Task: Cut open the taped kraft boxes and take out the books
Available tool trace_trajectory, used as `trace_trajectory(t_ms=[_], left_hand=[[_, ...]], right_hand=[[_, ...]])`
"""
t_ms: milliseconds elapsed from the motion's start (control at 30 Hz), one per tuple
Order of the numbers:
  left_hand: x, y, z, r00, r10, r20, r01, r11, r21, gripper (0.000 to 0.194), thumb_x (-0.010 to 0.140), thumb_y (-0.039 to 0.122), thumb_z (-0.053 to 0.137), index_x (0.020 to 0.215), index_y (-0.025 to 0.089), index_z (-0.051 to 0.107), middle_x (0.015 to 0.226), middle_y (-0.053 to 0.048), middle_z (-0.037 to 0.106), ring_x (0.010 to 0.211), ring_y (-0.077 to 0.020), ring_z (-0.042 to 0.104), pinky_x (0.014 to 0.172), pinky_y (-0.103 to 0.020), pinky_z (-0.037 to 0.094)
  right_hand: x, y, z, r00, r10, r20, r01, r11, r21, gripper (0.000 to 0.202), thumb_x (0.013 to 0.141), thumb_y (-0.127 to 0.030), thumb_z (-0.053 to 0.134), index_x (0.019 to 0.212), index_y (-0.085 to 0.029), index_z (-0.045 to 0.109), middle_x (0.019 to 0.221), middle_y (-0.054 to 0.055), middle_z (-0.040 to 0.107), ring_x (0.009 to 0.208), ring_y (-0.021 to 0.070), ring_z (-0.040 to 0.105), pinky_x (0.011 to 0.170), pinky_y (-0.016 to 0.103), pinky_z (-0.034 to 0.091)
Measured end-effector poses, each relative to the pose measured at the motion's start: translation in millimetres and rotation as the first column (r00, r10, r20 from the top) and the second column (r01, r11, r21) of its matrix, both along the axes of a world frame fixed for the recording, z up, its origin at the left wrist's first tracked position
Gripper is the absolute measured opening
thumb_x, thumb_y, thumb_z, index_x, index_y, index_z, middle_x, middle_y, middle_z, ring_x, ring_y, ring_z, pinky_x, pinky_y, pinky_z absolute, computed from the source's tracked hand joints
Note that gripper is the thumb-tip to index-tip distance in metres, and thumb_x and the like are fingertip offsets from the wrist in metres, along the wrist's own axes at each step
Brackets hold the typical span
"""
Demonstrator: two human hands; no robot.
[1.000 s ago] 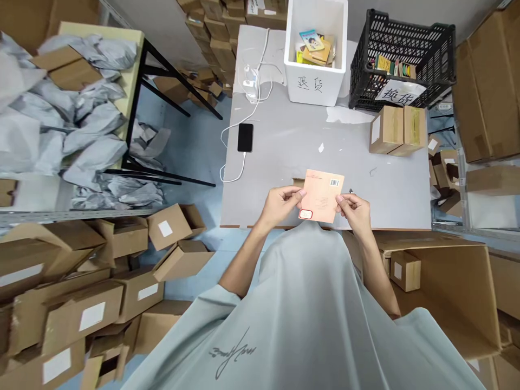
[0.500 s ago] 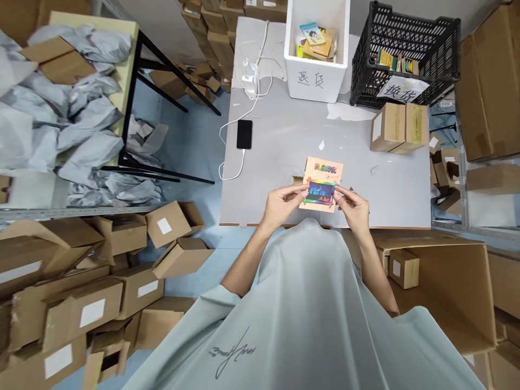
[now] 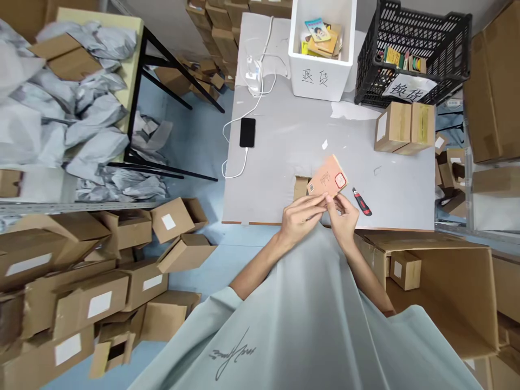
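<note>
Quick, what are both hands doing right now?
Left hand: closed, holding the salmon-pink booklet near its lower edge.
Right hand: closed, holding the same booklet.

Smooth paper booklet (image 3: 328,177), matt cardboard boxes (image 3: 393,125), plastic crate (image 3: 369,84), glossy phone (image 3: 247,132)

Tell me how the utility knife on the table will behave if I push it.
The utility knife would probably slide or swivel rather than roll, as its long, narrow body lies flat on the table. It's likely stiff, given its straight handle. It looks fairly light, being slim beside the right hand.
</note>
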State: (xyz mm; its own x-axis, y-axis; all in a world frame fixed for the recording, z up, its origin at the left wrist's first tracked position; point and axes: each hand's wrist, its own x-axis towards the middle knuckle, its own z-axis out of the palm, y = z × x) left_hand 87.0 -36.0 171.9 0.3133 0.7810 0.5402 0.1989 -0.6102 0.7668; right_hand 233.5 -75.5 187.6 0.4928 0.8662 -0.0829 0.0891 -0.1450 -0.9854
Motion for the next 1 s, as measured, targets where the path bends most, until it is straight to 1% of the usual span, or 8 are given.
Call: trace_trajectory(t_ms=[100, 167, 333, 400, 600, 700, 867, 1000], left_hand=[[-11.7, 7.6, 0.4, 0.994, 0.106, 0.002, -0.104, 0.978, -0.182, 0.03, 0.106, 0.03, 0.08, 0.135, 0.028, 0.083, 0.137, -0.011, 0.085, 0.118, -0.0251, 0.083, 0.097, -0.042, 0.071], [-21.0, 18.3, -0.7, 0.978, 0.209, -0.002, -0.195, 0.908, -0.37, 0.047, 0.102, 0.046, 0.084, 0.144, 0.024, 0.079, 0.143, -0.015, 0.081, 0.116, -0.0268, 0.081, 0.092, -0.042, 0.07], [-31.7, 37.3, -4.2, 0.982, 0.102, 0.158, 0.059, 0.629, -0.775, 0.056, 0.089, 0.071, 0.089, 0.108, 0.019, 0.089, 0.111, -0.013, 0.088, 0.101, -0.0282, 0.082, 0.093, -0.043, 0.068], [-29.5, 37.2, -4.7, 0.973, 0.139, 0.181, 0.063, 0.598, -0.799, 0.056, 0.085, 0.072, 0.092, 0.104, 0.019, 0.09, 0.106, -0.012, 0.088, 0.098, -0.0275, 0.082, 0.094, -0.043, 0.068], [-17.5, 30.6, -3.0, 0.946, 0.306, 0.111, -0.188, 0.793, -0.58, 0.051, 0.096, 0.071, 0.083, 0.103, 0.022, 0.088, 0.093, -0.007, 0.082, 0.082, -0.0182, 0.074, 0.078, -0.033, 0.063], [-11.1, 24.0, -1.2, 0.946, 0.325, 0.016, -0.301, 0.892, -0.338, 0.035, 0.105, 0.057, 0.077, 0.105, 0.024, 0.088, 0.093, -0.006, 0.081, 0.079, -0.0172, 0.072, 0.077, -0.033, 0.063], [1.5, 7.8, -0.5, 0.989, 0.145, -0.037, -0.147, 0.988, -0.056, 0.015, 0.108, 0.036, 0.075, 0.107, 0.027, 0.088, 0.099, -0.006, 0.084, 0.089, -0.0186, 0.08, 0.083, -0.033, 0.066], [-0.8, 8.5, 4.1, 0.988, 0.141, -0.07, -0.148, 0.983, -0.113, 0.02, 0.107, 0.04, 0.078, 0.118, 0.026, 0.087, 0.107, -0.007, 0.083, 0.088, -0.0178, 0.078, 0.082, -0.032, 0.066]], right_hand=[[12.8, 5.3, -0.8, 1.0, -0.013, -0.023, 0.014, 1.0, 0.014, 0.043, 0.099, -0.062, 0.076, 0.108, -0.021, 0.085, 0.103, 0.009, 0.089, 0.09, 0.0253, 0.083, 0.082, 0.038, 0.071], [22.0, 8.1, -1.2, 0.998, 0.005, -0.058, -0.004, 1.0, 0.023, 0.045, 0.096, -0.064, 0.079, 0.109, -0.021, 0.085, 0.103, 0.01, 0.089, 0.091, 0.0259, 0.083, 0.084, 0.039, 0.071], [33.4, 11.8, -6.8, 0.995, 0.034, -0.089, -0.034, 0.999, 0.001, 0.052, 0.093, -0.068, 0.081, 0.112, -0.021, 0.086, 0.109, 0.011, 0.089, 0.096, 0.0275, 0.084, 0.089, 0.042, 0.07], [34.8, 13.5, -9.8, 0.996, 0.039, -0.083, -0.04, 0.999, -0.009, 0.053, 0.093, -0.069, 0.081, 0.115, -0.021, 0.086, 0.113, 0.012, 0.089, 0.1, 0.0285, 0.084, 0.09, 0.043, 0.071], [29.0, 14.7, -6.9, 0.998, -0.016, 0.06, 0.015, 1.0, 0.019, 0.052, 0.104, -0.064, 0.071, 0.135, -0.024, 0.084, 0.145, 0.016, 0.08, 0.119, 0.0296, 0.083, 0.1, 0.046, 0.07], [12.7, 10.9, -1.3, 0.992, 0.126, 0.01, -0.126, 0.992, -0.007, 0.057, 0.103, -0.066, 0.072, 0.143, -0.026, 0.081, 0.149, 0.014, 0.079, 0.128, 0.0297, 0.081, 0.107, 0.045, 0.069], [-10.0, 6.3, 4.1, 0.978, 0.199, -0.058, -0.2, 0.98, -0.019, 0.055, 0.103, -0.073, 0.069, 0.118, -0.022, 0.084, 0.11, 0.009, 0.087, 0.1, 0.027, 0.083, 0.093, 0.039, 0.071], [2.6, 10.3, 4.7, 0.989, 0.138, -0.05, -0.14, 0.989, -0.042, 0.062, 0.103, -0.081, 0.062, 0.097, -0.023, 0.08, 0.087, 0.006, 0.08, 0.084, 0.0249, 0.076, 0.079, 0.036, 0.068]])
